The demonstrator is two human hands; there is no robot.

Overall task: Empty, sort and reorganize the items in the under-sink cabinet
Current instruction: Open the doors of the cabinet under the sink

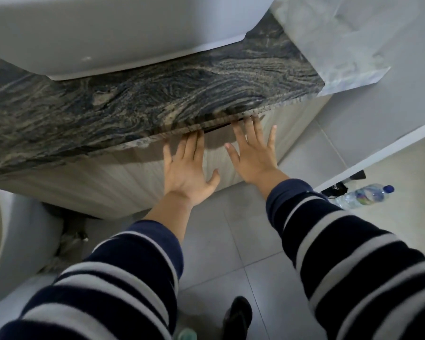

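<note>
Against cabinet door (133,177), both flat hands.

One cam only, worn on the person's head, wide-angle w/ curved edges. It looks steeply down and fwd from above the dark stone countertop (157,94), close enough that the counter and white basin (84,33) fill the upper half. Both striped sleeves (341,241) run in from the bottom edge. Grey floor tiles (243,241) lie below, wall to the right. No 2nd view, so nothing shared.
</note>
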